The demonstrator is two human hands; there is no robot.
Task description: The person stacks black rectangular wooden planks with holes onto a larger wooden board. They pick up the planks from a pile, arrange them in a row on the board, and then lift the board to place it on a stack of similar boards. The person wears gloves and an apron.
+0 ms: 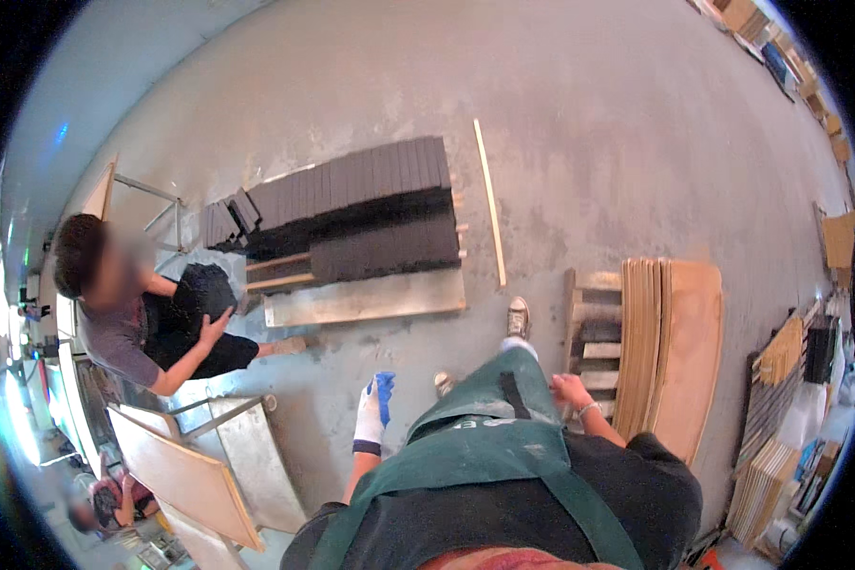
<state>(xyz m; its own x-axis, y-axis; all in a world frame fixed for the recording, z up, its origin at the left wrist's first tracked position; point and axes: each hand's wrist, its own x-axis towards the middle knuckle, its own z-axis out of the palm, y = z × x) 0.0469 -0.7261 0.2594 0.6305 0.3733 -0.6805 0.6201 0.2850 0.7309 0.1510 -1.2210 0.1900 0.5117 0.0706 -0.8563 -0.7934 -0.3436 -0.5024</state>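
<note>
My left hand (377, 404) wears a white glove with a blue palm. It hangs at my side over the grey floor, its fingers loosely apart, holding nothing that I can see. My right hand (570, 391) is bare, with a bracelet at the wrist. It hangs beside my dark green apron (489, 451), left of a stack of brown boards (641, 332); its fingers are too small and blurred to read. The boards stand on edge on a wooden pallet (594, 282). Farther off, rows of dark slabs (351, 185) rest on wooden supports.
A thin wooden strip (489, 204) lies on the floor (579, 123) ahead. On the left, a co-worker (128, 318) sits bent over, holding a black object (204, 290). Pale panels (195, 465) stand at lower left. More stacked boards (765, 489) are at lower right.
</note>
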